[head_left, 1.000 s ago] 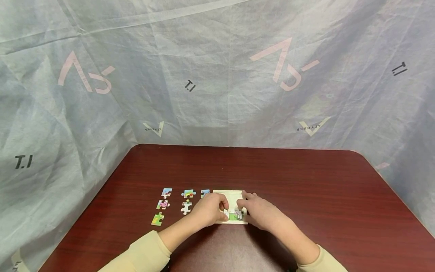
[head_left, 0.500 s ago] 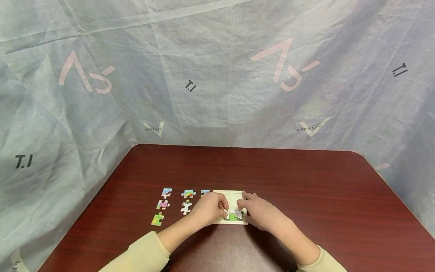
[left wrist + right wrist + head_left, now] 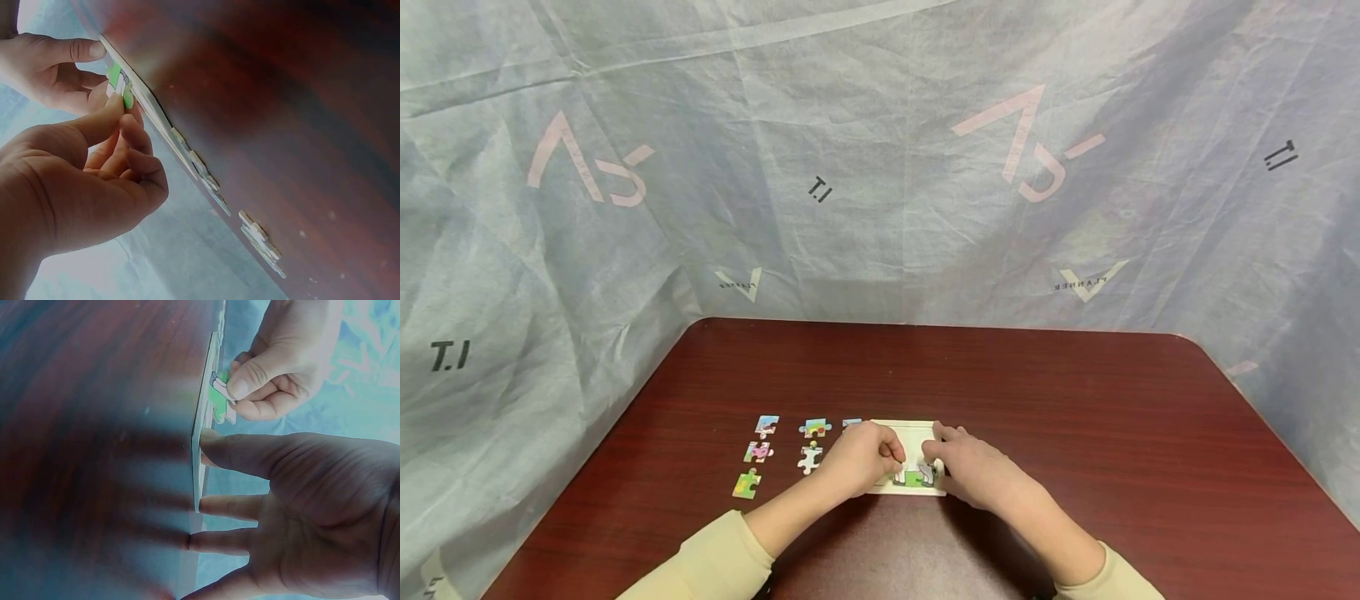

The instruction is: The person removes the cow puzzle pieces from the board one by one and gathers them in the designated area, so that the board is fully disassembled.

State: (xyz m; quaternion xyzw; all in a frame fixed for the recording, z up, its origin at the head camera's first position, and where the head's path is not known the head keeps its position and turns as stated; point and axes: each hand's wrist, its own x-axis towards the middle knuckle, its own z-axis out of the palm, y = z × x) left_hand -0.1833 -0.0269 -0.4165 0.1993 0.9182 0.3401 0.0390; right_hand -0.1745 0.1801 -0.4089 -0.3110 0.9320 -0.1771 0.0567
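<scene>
My left hand (image 3: 859, 458) pinches a jigsaw piece (image 3: 220, 407) between thumb and fingertips. Green with pale printed legs, the piece stands tilted close over a shallow wooden puzzle tray (image 3: 904, 423). Part of it is covered by the fingers. Opposite, my right hand (image 3: 981, 468) rests at the tray's right side; in the right wrist view its thumb touches the tray edge and the other fingers reach out fairly straight. Green and grey printed puzzle area (image 3: 917, 478) shows at the tray's near side, between the two hands.
Left of the tray lie several loose jigsaw pieces, including a green one (image 3: 747, 483), a pink one (image 3: 759, 452), a white one (image 3: 810, 457) and a blue-topped one (image 3: 767, 425). The dark red table (image 3: 1075, 400) ends at a grey cloth backdrop (image 3: 887, 250).
My left fingers shift slightly with the pinched piece over the tray's near side, and the piece's angle changes a little. My right hand stays in place.
</scene>
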